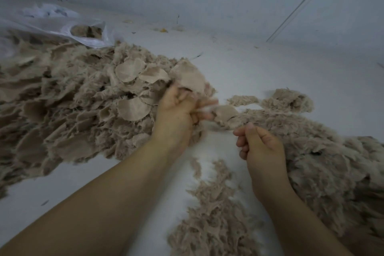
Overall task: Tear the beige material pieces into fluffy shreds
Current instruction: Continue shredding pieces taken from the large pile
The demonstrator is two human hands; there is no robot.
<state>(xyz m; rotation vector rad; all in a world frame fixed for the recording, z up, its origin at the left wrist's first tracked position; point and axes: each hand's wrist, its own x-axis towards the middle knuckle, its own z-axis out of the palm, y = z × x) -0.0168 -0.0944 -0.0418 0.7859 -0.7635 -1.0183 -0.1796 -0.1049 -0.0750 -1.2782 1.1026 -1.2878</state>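
Note:
A big heap of beige material pieces (pixel 68 110), round and frayed at the edges, covers the left of the white surface. My left hand (pixel 178 110) grips a bunch of these pieces (pixel 191 78) at the heap's right edge, and its fingers pinch another beige piece (pixel 225 113) stretched towards the right. My right hand (pixel 259 145) sits just below and right of that piece with fingers curled; whether it holds fibres is unclear. A pile of fluffy beige shreds (pixel 324 162) lies to the right, and more shreds (pixel 214 214) lie between my forearms.
A clear plastic bag (pixel 62 25) with some beige material in it lies at the back left. The white surface (pixel 239 64) meets a pale wall behind. Small scraps (pixel 164 30) lie near the wall. A thin line (pixel 301 4) runs up the wall at right.

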